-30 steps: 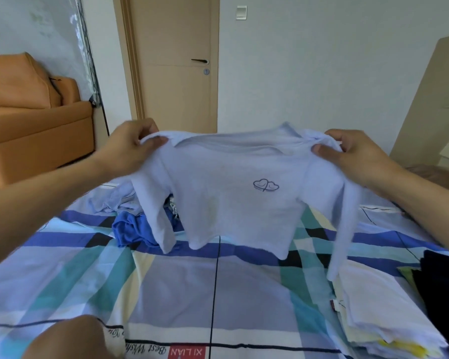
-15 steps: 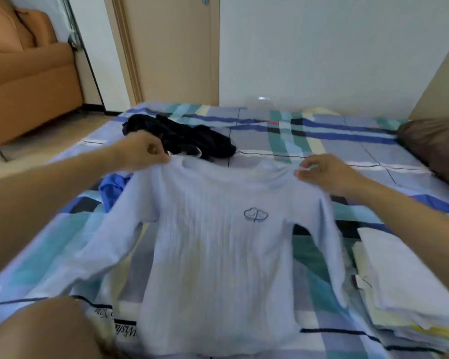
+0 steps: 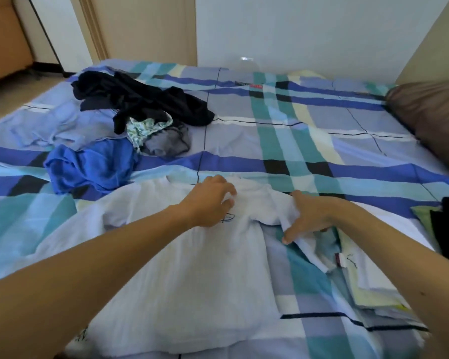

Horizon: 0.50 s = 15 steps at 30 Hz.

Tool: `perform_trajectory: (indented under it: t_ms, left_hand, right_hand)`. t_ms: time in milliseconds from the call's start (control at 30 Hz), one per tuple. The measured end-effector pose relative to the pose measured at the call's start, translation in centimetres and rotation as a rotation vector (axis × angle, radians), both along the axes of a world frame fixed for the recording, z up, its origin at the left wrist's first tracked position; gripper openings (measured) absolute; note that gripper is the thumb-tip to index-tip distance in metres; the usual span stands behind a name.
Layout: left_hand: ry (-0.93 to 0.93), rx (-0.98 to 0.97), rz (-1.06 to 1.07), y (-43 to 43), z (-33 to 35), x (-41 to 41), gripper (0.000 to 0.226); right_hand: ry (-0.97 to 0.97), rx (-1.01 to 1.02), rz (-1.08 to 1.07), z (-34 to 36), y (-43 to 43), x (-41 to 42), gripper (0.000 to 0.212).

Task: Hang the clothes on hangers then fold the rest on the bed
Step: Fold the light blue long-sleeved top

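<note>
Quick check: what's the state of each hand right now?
Left hand: fingers curled on the pale shirt; whether it grips cannot be told.
Right hand: grips the shirt's bunched sleeve.

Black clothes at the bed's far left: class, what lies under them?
A green patterned garment and a grey garment stick out from under the black clothes; anything deeper beneath is covered.
</note>
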<state>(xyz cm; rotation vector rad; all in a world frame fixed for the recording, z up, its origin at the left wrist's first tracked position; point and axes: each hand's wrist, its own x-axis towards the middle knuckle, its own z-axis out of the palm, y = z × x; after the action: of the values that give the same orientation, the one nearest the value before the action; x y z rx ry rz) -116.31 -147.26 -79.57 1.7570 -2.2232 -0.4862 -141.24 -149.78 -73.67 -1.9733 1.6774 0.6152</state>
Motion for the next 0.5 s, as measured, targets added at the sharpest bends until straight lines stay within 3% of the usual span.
perform_trajectory:
  t_ms: [100,200,300,367,500]
  left_hand:
    - [0.057,-0.019,0.174,-2.6,-0.5,-1.6,0.038]
    - [0.233,0.095,0.344,-5.2,-0.4,-2.6,0.037]
    - [0.312,0.234,0.434,-7.4,0.0,-2.9,0.039]
    - [0.352,0.269,0.447,-8.4,0.2,-2.8,0.026]
    - [0.506,0.133,0.47,-10.0,0.8,-2.4,0.015]
  right_hand:
    - [0.038,0.01,0.04,-0.7,0.6,0.0,0.118]
    - [0.041,-0.052,0.067,-1.1,0.5,-1.1,0.109]
    - [-0.067,-0.135,0.031,-0.2,-0.8,-3.1,0.089]
    - [-0.149,-0.163,-0.031,1.0,-1.6,-4.8,0.072]
    - [-0.347,-0.305,-0.215,2.9,-2.8,-8.4,0.044]
